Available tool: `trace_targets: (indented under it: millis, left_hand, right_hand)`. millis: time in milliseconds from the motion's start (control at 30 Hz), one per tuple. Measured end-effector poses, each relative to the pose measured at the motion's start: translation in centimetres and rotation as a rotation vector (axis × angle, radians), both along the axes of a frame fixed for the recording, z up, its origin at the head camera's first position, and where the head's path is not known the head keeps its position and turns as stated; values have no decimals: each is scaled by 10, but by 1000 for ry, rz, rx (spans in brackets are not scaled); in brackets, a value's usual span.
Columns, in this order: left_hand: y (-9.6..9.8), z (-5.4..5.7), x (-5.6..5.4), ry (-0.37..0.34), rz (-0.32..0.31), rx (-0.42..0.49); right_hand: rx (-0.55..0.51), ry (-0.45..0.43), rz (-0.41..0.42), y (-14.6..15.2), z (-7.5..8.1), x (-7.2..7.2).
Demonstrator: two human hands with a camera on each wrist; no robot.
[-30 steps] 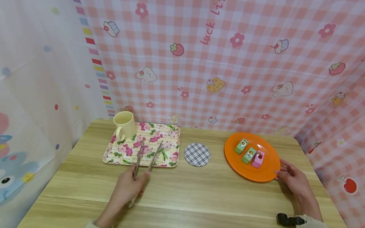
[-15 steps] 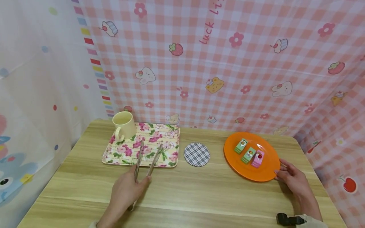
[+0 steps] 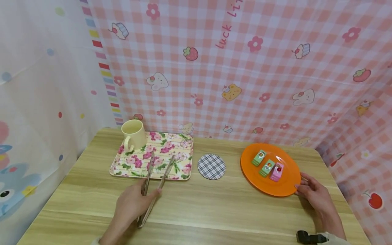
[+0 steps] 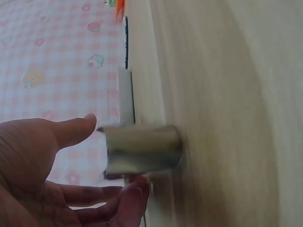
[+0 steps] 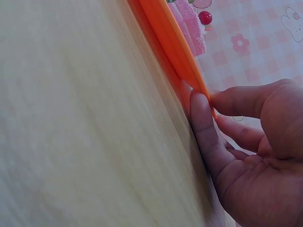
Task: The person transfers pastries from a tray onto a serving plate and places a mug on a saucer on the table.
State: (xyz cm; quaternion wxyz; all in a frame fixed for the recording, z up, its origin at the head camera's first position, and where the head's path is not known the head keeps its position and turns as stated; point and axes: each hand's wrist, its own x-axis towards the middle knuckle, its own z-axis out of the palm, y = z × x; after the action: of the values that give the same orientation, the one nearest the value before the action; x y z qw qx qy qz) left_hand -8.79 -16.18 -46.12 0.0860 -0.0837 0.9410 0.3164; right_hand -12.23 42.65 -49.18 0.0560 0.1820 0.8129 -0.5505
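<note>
In the head view my left hand [image 3: 133, 203] loosely holds metal tongs [image 3: 147, 185], thumb on one side and fingers on the other. The tongs' arms are spread, with their ends over the floral tray [image 3: 168, 173]. In the left wrist view the tongs [image 4: 144, 149] are blurred and look low on the table, close to the thumb and curled fingers. My right hand [image 3: 318, 200] pinches the near right rim of an orange plate [image 3: 269, 187]. The right wrist view shows this rim [image 5: 201, 87] slightly raised, between thumb and fingers. Two green toy juice boxes [image 3: 267, 168] and a pink one [image 3: 277, 172] lie on the plate.
A cream mug [image 3: 134, 136] stands on the tray's back left corner. Between tray and plate lies a round checked coaster [image 3: 211, 166]. The wooden table [image 3: 220, 214] meets a patterned curtain [image 3: 208, 68] at the back.
My left hand has shifted slightly left and back along the tongs, showing more of their near end. The tongs barely moved. The right hand and plate look unchanged.
</note>
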Motion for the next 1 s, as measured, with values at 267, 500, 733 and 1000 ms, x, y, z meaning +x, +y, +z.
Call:
trace_targets:
  millis: [267,500,733,1000]
  left_hand:
    - [-17,3,-3,70,6,76]
    - [-37,4,-10,249,82,133]
    - [-58,3,-19,432,161,218]
    - [-78,3,-34,564,189,277]
  right_hand:
    - [6,-2,2,0,-3,-1]
    - [41,-28,-8,-1,2,-3]
    - [60,-39,16,0,5,-2]
    - [71,-31,33,0,5,-3]
